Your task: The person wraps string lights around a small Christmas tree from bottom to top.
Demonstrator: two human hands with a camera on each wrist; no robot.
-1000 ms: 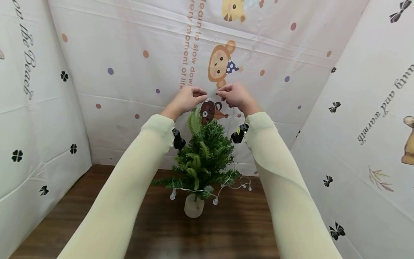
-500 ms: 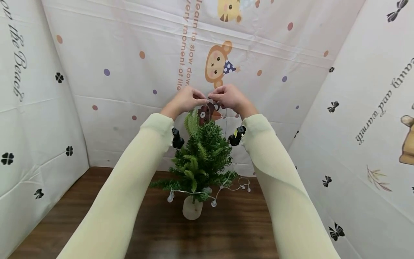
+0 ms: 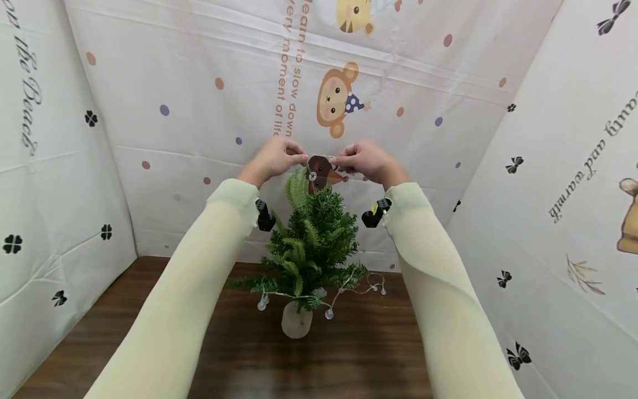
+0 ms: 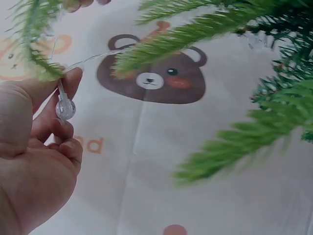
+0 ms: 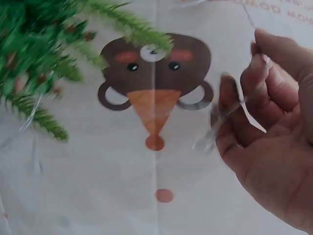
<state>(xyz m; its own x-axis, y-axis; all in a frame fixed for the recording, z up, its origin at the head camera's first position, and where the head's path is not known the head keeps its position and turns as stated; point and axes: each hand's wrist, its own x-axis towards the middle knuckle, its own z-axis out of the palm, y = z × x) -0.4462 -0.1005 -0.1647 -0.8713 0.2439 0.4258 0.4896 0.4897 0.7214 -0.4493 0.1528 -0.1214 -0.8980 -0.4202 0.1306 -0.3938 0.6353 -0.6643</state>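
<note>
My left hand [image 3: 278, 159] and my right hand [image 3: 368, 160] are raised on either side of the top of a small green artificial Christmas tree [image 3: 324, 233]. A clear wire of a string of fairy lights runs between the two hands. In the left wrist view, the thumb and forefinger pinch the string lights [image 4: 95, 58], and a round clear bulb [image 4: 65, 108] hangs just below the fingertips. In the right wrist view, the thumb and forefinger pinch the wire [image 5: 249, 17], with a blurred bulb [image 5: 204, 143] dangling by the lower fingers.
More of the lights [image 3: 330, 313] drape over the lower branches and trail off to the right. The tree's pale round base [image 3: 297, 321] stands on a dark wooden table [image 3: 319, 366]. Printed white cloth [image 3: 199, 122] surrounds it at the back and both sides.
My hands came together above the treetop half a second ago. Since then they have spread apart, left hand leftward and right hand rightward, with the wire drawn out between them.
</note>
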